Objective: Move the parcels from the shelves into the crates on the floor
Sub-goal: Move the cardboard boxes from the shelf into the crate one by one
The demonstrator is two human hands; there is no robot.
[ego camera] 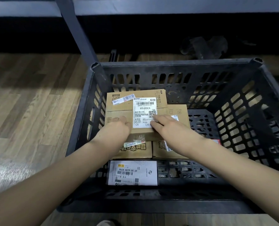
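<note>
Both hands (left [119, 126], right [164, 123]) rest flat atop a cardboard parcel [135, 111] stacked inside the black crate [233, 111].

Wood-plank floor [29, 111], dark metal shelving [168, 5], dim light

We see a wood-plank floor [29, 111], its boards in mixed brown tones, with a bright patch of light across the left side. Standing directly on it is a black slatted plastic crate [243, 115], and the planks show through the openings in its walls (the base is a lattice too). Just behind the crate's far left corner a dark metal shelf upright [80, 35] comes down towards the floor, carrying a shelf beam [168, 5] across the top. Under that beam the floor runs into deep shadow, where we cannot tell what lies.
</note>
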